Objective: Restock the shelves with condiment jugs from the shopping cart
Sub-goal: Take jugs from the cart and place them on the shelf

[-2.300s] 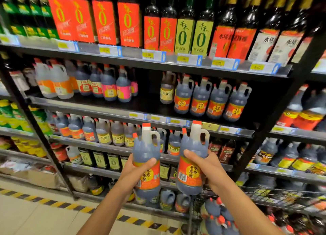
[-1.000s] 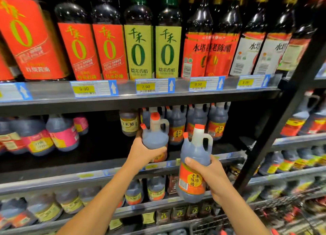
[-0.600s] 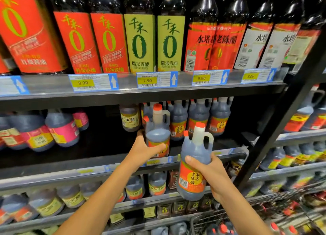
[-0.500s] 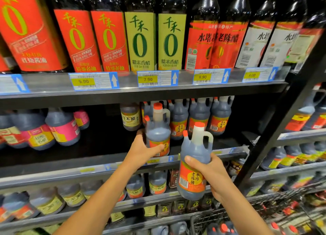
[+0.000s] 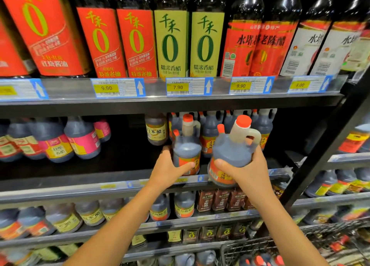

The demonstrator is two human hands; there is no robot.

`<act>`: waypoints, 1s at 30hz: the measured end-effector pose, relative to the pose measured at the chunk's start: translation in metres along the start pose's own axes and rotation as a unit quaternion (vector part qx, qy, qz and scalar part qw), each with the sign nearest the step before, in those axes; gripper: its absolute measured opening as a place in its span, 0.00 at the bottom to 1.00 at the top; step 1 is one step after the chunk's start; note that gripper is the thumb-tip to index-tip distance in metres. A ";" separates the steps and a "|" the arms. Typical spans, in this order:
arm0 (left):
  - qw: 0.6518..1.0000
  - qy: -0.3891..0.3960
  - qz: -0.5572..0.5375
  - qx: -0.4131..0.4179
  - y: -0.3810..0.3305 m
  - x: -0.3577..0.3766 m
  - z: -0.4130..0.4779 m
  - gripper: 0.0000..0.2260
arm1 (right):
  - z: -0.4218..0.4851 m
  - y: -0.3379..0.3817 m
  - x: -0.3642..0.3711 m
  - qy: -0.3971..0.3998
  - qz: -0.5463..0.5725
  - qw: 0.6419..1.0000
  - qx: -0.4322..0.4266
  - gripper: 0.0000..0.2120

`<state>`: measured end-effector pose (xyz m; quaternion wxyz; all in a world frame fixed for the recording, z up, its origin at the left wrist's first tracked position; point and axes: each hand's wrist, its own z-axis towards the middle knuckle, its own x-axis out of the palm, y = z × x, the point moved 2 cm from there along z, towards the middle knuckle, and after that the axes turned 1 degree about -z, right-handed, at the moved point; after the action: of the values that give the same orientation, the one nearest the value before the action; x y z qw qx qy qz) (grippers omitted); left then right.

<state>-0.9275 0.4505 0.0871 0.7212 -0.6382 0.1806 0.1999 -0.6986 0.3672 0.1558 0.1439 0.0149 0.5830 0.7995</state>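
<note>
My left grip [image 5: 170, 169] wraps the first jug [image 5: 187, 149] at the shelf [image 5: 80, 185] edge; my right grip [image 5: 246, 171] clasps the second jug [image 5: 232, 147], tilted, just beside. Likely heavy, slick plastic; handles look safest.

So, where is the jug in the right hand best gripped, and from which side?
By the loop handle beside the neck, coming from the right: on this jug it points right and is free, while the right hand cups the wide body.
</note>
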 end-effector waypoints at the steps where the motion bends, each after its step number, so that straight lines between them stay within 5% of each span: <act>1: 0.999 0.003 0.034 0.007 0.001 -0.003 -0.001 0.34 | 0.003 0.002 0.000 -0.003 -0.007 1.000 -0.025 0.34; 6: 0.942 0.045 0.325 0.072 0.017 -0.017 -0.012 0.37 | 0.021 -0.005 0.005 -0.005 -0.037 0.996 -0.083 0.35; 11: 0.864 0.019 0.473 0.173 0.043 -0.013 -0.021 0.36 | 0.037 -0.026 0.015 0.005 -0.038 0.998 -0.052 0.36; 22: 0.851 -0.036 0.479 0.213 0.047 -0.009 -0.023 0.31 | 0.061 -0.053 0.036 -0.036 -0.075 0.990 0.112 0.42; 30: 0.851 -0.033 0.485 0.198 0.045 -0.010 -0.024 0.30 | 0.056 -0.058 0.043 -0.036 -0.086 0.991 0.100 0.40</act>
<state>-0.9594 0.4310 0.0511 0.6491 -0.3063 0.4793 0.5051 -0.7164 0.4463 0.1131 0.2306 0.0082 0.6538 0.7206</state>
